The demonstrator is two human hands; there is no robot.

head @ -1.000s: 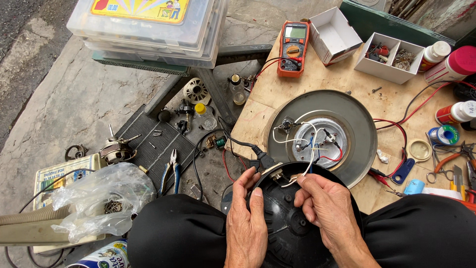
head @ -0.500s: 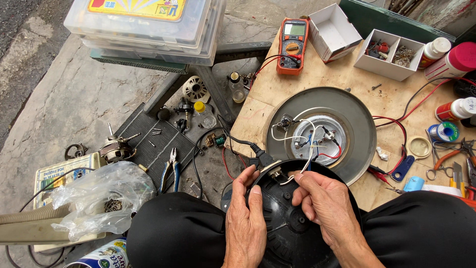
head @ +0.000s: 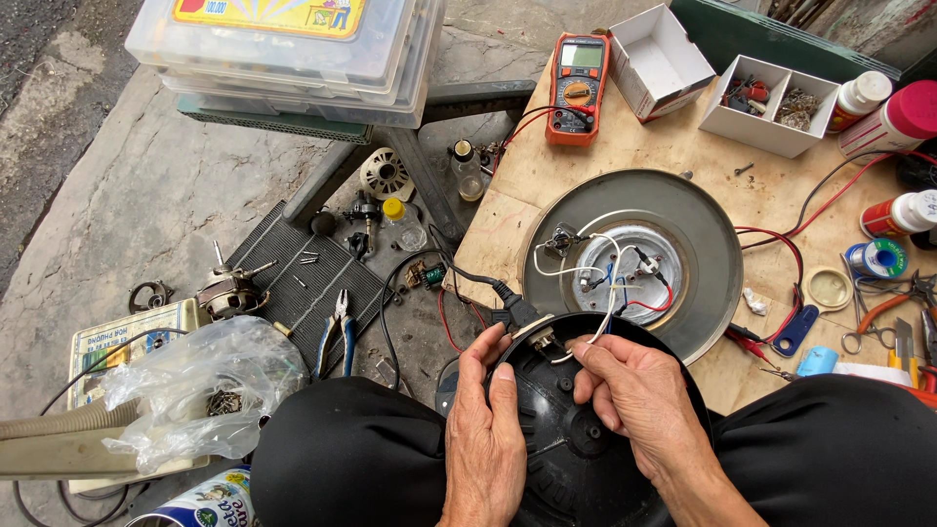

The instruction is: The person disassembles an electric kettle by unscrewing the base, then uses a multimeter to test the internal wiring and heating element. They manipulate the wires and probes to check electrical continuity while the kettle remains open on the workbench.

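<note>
Plywood bench (head: 547, 176) over concrete: left hand (head: 488, 439) grips round black plastic base (head: 576, 459); right hand (head: 634, 400), nearer, pinches white wires (head: 607, 317) running away toward grey metal disc (head: 703, 234).

Rough grey concrete floor (head: 146, 195), worn plywood board (head: 625, 146), daylight.

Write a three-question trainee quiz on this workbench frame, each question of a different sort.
1. True or false: the left hand grips the rim of the round black plastic base cover.
2. What does the right hand pinch? A) blue-handled pliers B) thin white wires C) a solder spool
3. Fill in: the orange handheld multimeter lies on the ____ board.

Key
1. True.
2. B, the thin white wires that run to the round grey metal heating plate.
3. Plywood, the pale plywood board.
</note>
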